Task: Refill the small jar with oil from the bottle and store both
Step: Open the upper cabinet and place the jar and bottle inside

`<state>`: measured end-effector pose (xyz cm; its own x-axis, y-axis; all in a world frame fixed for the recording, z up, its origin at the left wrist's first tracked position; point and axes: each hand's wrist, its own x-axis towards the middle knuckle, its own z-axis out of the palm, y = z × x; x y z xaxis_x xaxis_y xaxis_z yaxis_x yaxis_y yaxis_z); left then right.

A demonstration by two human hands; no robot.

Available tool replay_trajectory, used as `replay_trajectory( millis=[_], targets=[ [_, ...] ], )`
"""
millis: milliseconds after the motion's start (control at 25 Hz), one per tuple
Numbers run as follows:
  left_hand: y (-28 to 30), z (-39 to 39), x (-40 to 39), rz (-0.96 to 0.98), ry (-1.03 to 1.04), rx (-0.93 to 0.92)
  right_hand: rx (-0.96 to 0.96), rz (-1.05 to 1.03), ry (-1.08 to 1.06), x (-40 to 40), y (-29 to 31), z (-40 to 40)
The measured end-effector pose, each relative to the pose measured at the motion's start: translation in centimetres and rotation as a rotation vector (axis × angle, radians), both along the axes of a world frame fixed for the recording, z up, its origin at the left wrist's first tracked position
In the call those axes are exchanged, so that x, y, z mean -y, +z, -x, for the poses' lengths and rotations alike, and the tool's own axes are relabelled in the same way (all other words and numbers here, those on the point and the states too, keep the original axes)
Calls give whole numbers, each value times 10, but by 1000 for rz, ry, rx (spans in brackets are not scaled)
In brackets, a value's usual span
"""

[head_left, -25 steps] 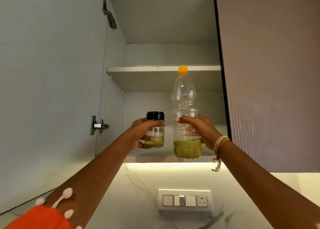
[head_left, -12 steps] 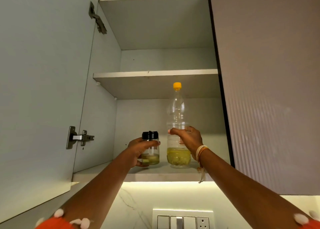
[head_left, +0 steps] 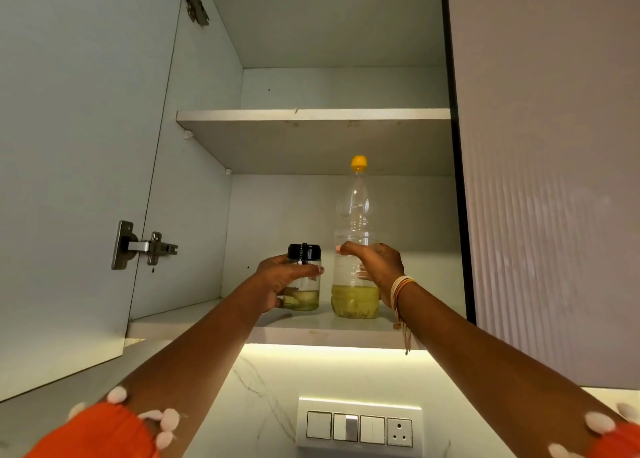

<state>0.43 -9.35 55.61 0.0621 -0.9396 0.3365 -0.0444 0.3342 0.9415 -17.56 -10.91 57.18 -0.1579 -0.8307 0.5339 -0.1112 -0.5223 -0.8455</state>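
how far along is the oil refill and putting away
Done: the jar holds oil under its black lid, and the bottle is capped. In hand: both sit on the bottom cupboard shelf, left hand on the jar, right hand on the bottle. Left: letting go, perhaps closing the door.

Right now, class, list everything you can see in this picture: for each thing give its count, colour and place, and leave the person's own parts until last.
small jar: one, clear with black lid, yellow oil low inside, on bottom shelf, left of bottle
bottle: one, clear with orange cap, yellow oil at its bottom, on bottom shelf
cupboard shelves: two, pale grey, upper one bare
cupboard door: one, pale grey, open at left
hinges: two, metal, on door
switch panel: one, white, wall below cupboard
left hand: one, around jar
right hand: one, around bottle, threads at wrist
sleeves: two, orange, bottom corners
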Motion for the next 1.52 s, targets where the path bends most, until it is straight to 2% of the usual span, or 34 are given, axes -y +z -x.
replay_trajectory(
  millis=[400,480,600,720,760,840,920,1000,1080,1160,1320,1520],
  targets=[
    [-5,-8,17,-6,-41,-42,-31,-6,122,19,-4,0],
    [-4,-8,19,9,-41,-5,-51,-12,132,20,-6,0],
    [-5,-5,19,110,78,83,-73,-80,114,17,-6,2],
    [-5,2,14,262,333,117,-152,-83,53,8,-10,3],
    [-7,3,8,358,444,192,-194,-72,26,3,-13,2],
    [-16,2,-6,583,625,473,-263,-26,-41,-7,-20,0],
    [-21,-7,-23,738,681,724,-286,35,-111,-18,-22,-1],
    [-22,-19,-34,792,717,914,-363,80,-205,-29,-23,0],
    [-24,-33,-44,717,768,1088,-583,88,-375,-44,-28,0],
    [-36,-40,-52,624,806,1164,-785,130,-523,-62,-41,-2],
    [-67,-37,-72,658,809,1201,-1012,173,-657,-101,-67,-5],
    [-69,-33,-113,691,801,1254,-1135,245,-724,-149,-67,-4]
  ],
)
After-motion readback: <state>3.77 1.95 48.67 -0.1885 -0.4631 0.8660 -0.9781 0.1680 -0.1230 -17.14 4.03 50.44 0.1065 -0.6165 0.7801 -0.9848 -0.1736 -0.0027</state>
